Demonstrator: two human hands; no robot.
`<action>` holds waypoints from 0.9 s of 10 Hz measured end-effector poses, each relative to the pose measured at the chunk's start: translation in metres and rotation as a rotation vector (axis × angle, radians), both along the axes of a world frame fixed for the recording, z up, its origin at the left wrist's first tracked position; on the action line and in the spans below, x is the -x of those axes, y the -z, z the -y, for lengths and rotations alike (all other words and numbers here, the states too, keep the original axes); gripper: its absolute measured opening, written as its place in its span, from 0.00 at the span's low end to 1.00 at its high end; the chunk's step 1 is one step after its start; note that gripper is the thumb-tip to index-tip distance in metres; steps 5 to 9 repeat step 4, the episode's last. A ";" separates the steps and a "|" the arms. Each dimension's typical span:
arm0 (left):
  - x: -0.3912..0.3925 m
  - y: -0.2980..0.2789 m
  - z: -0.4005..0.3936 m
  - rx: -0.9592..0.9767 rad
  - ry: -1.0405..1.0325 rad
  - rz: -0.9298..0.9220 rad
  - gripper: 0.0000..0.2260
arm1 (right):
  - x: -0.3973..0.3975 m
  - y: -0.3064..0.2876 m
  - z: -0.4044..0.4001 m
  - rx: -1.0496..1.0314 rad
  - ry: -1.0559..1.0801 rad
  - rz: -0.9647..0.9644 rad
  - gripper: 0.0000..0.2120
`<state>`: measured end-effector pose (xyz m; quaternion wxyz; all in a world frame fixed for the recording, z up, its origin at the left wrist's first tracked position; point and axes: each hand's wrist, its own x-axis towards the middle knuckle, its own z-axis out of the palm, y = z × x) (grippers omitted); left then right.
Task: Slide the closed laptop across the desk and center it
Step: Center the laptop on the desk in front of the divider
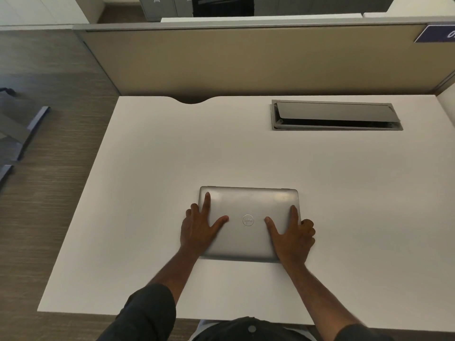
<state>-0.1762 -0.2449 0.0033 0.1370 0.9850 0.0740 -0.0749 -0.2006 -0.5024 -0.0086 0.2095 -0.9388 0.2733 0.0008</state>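
- We're looking down at a silver closed laptop [248, 222] with a round Dell badge [248, 220] in the middle of the lid, reading upside down from our side.
- The only other writing is on a blue sign [437, 33] up at the partition's right end, white letters cut off by the frame, so we can't read it.
- Our left hand [200, 227] is lying flat over the lid's left edge, fingers spread wide, thumb pointing in toward the badge, not wrapped around anything.
- Our right hand [291, 236] is pressing flat on the right side, index finger and thumb on the lid, the other fingers curling over the right edge.
- The laptop is sitting on the white desk [147, 193], toward the near half, roughly mid-width, sides about square to the front edge.
- Lots of bare desktop is showing on every side, with a wide band between the laptop and the back edge.
- A grey cable hatch [334, 115] is sitting far right, lid propped partly open, well apart from the laptop.
- A curved notch [190, 100] is cutting into the back edge, left of centre, against the tan partition [246, 62].
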 end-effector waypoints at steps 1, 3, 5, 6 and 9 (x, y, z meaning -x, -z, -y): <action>0.002 0.000 0.001 -0.053 0.010 0.057 0.41 | 0.001 0.001 0.000 0.019 -0.053 0.038 0.41; 0.002 -0.007 0.003 -0.062 0.031 0.111 0.37 | -0.004 -0.002 0.004 -0.047 -0.263 0.072 0.45; 0.000 -0.008 0.009 -0.028 0.073 0.163 0.33 | -0.008 -0.003 0.001 -0.037 -0.336 0.107 0.44; 0.000 -0.008 0.009 -0.028 0.073 0.163 0.33 | -0.008 -0.003 0.001 -0.037 -0.336 0.107 0.44; 0.000 -0.008 0.009 -0.028 0.073 0.163 0.33 | -0.008 -0.003 0.001 -0.037 -0.336 0.107 0.44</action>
